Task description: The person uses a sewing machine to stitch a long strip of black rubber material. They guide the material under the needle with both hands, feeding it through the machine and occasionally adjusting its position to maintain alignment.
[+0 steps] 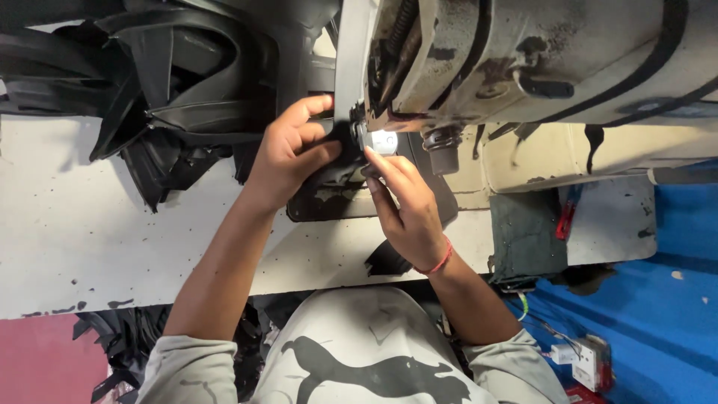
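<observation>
The bench (67,224) is off-white with small dark marks. The pile of cut pieces (172,90) on it is black. The sewing machine (538,52) is cream, with black stains and worn spots, and its lit part (384,141) shines white. The thread on the right wrist (441,262) is red. The shirt (359,344) is light grey with a black animal shape. The floor (673,299) is blue at one side.

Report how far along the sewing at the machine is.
Done: a pile of black pieces lies left of the sewing machine. In hand: left hand and right hand hold a black strap at the needle. What remains cannot be told.
</observation>
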